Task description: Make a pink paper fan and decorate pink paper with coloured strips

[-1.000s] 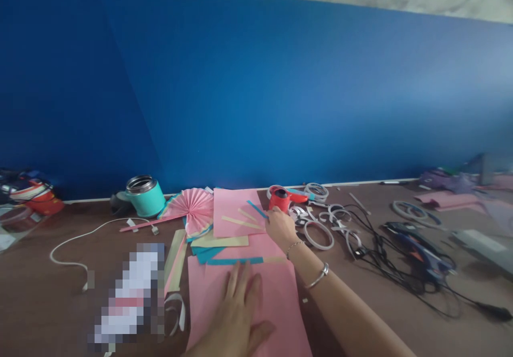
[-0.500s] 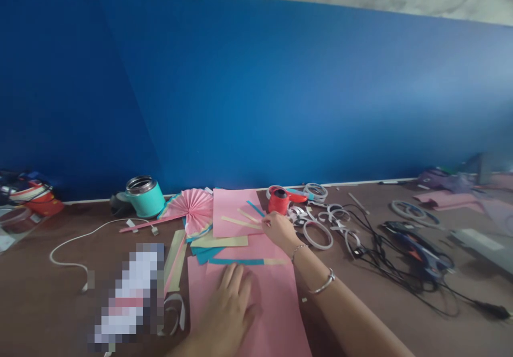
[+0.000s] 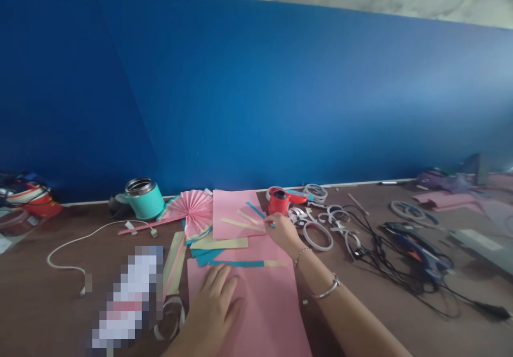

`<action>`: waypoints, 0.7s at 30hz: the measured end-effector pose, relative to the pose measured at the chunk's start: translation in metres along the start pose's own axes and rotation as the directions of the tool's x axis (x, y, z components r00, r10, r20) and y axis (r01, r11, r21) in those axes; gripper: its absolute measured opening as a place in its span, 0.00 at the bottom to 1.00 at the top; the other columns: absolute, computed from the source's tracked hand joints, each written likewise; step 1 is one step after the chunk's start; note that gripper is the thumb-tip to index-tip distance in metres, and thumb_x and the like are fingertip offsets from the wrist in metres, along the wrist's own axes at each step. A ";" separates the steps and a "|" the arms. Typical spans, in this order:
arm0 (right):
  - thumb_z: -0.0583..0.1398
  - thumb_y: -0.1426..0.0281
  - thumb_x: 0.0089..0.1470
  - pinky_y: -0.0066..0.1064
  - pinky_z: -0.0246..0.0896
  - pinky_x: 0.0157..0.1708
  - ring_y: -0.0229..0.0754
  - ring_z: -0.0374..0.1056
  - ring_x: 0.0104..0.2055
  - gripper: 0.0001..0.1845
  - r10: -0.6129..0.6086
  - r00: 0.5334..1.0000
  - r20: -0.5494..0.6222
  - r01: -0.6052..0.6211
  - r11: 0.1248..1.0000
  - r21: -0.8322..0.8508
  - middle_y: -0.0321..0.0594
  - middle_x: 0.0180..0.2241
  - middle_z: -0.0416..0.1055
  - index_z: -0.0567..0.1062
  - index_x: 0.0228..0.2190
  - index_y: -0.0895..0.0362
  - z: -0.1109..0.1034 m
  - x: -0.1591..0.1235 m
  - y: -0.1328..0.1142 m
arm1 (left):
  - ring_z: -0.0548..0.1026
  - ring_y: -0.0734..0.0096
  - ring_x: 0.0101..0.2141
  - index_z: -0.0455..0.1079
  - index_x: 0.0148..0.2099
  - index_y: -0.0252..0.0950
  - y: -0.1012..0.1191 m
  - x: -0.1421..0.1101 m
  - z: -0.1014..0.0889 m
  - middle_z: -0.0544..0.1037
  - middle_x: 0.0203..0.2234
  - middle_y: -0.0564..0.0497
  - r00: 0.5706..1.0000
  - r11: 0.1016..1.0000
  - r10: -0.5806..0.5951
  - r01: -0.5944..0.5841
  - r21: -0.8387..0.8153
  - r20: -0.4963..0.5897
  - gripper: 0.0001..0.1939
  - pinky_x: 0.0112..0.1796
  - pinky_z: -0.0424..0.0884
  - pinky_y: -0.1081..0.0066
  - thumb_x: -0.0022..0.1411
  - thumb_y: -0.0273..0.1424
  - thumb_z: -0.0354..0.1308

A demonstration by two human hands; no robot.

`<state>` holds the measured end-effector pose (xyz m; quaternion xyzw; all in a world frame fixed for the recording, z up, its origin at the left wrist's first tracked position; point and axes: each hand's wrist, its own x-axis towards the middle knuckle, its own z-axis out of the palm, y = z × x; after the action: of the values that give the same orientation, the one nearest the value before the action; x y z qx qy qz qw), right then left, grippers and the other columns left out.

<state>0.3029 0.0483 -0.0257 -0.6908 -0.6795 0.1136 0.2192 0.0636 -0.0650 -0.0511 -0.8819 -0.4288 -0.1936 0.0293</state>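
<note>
My left hand [image 3: 214,301] lies open and flat, fingers spread, on a large pink paper sheet [image 3: 268,303]. Just beyond its fingertips is a blue strip with a pale yellow end [image 3: 244,264]. My right hand [image 3: 284,233] is closed in a pinch at the right edge of a smaller pink sheet [image 3: 230,207]. A speck of blue shows at its fingertips, too small to name. Near those fingertips ends a short blue paper strip [image 3: 255,209], with pale yellow strips [image 3: 244,223] beside it. A red tape dispenser-like object [image 3: 278,203] stands right behind my right hand.
A pink folded paper fan [image 3: 196,210] and a turquoise mug [image 3: 146,199] stand at the back left. White tape rings and curled scraps [image 3: 318,236] lie to the right, with black cables [image 3: 385,263] beyond. A blue panel [image 3: 256,90] rises behind the table.
My left hand has slid left and slightly toward me on the pink sheet. My right hand has shifted slightly right, still pinched, while the blue strip beside it stays in place.
</note>
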 end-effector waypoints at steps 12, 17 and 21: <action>0.56 0.75 0.46 0.25 0.56 0.29 0.38 0.67 0.28 0.09 -0.142 0.987 0.075 0.133 0.984 0.119 0.36 0.26 0.74 0.75 0.21 0.56 -0.020 -0.040 0.001 | 0.66 0.52 0.54 0.69 0.52 0.39 -0.005 0.001 -0.010 0.70 0.54 0.45 0.988 0.991 0.135 -0.134 -0.020 0.074 0.18 0.50 0.69 0.53 0.59 0.29 0.54; 0.56 0.78 0.46 0.27 0.58 0.31 0.38 0.66 0.30 0.09 -0.270 0.954 0.132 0.232 0.941 0.248 0.37 0.28 0.72 0.74 0.24 0.56 -0.017 -0.063 -0.003 | 0.69 0.52 0.51 0.71 0.46 0.35 0.005 0.022 -0.022 0.73 0.49 0.41 0.989 0.998 0.029 -0.019 -0.063 0.148 0.17 0.49 0.68 0.53 0.55 0.20 0.50; 0.59 0.74 0.48 0.34 0.60 0.39 0.44 0.64 0.40 0.06 -0.387 0.922 0.030 0.375 0.907 0.191 0.43 0.36 0.69 0.74 0.32 0.57 -0.009 -0.069 -0.004 | 0.70 0.60 0.47 0.69 0.48 0.35 0.013 0.065 -0.019 0.74 0.44 0.44 0.978 0.963 -0.057 0.107 -0.245 0.202 0.20 0.48 0.67 0.59 0.55 0.18 0.48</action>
<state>0.3000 -0.0209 -0.0260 -0.5178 -0.7951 0.1531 0.2760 0.1037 -0.0286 -0.0077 -0.8743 -0.4377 -0.1616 -0.1341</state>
